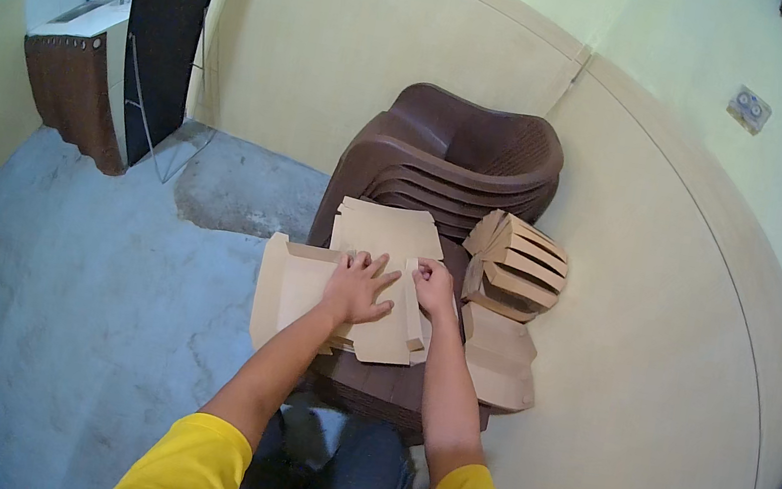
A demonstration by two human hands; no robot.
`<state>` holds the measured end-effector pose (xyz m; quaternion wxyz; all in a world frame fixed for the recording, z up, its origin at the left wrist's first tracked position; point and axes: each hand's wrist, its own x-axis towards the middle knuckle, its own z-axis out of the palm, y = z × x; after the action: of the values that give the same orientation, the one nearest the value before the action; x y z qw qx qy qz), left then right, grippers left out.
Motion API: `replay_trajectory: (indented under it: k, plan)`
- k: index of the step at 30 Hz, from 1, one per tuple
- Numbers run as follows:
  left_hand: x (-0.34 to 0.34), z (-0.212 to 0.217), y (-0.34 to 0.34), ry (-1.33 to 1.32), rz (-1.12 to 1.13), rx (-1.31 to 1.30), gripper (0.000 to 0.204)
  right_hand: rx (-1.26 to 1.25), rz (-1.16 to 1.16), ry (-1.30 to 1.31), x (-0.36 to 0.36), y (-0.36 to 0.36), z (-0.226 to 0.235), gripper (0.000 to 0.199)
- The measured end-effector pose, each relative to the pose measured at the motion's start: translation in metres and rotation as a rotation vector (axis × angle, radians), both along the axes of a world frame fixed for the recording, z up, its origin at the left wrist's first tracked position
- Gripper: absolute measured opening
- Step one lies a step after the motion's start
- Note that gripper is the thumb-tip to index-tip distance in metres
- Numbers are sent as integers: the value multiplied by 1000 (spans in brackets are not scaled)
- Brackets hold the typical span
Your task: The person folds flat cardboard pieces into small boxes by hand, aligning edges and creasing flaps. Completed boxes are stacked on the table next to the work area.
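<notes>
A flat brown cardboard box blank (385, 232), with creased panels and side flaps, lies across the seat of a stack of brown plastic chairs (366, 379). My left hand (359, 288) rests on its middle, fingers spread and palm down. At the right edge, my right hand (433, 287) has its fingers curled together on a narrow side flap (412, 314), which stands partly raised. Another cardboard panel (274, 293) sticks out to the left; whether it belongs to the same blank I cannot tell.
Several folded cardboard boxes (521, 264) are stacked beside the chairs on the right. A loose cardboard piece (501, 357) lies in front of them. The chair backs (467, 145) rise behind, close to the wall (628, 280). A sink counter (81, 21) is at the far left.
</notes>
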<state>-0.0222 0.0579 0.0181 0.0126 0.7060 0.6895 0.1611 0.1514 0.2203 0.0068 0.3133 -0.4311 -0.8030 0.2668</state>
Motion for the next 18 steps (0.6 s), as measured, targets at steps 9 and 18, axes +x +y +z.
replay_trajectory:
  k: [9, 18]
  plan:
    - [-3, 3, 6, 15, 8, 47, 77, -77, 144, 152, 2, 14, -10, 24]
    - [-4, 4, 8, 41, 6, 26, 78, -109, -3, 160, -4, -3, 3, 16]
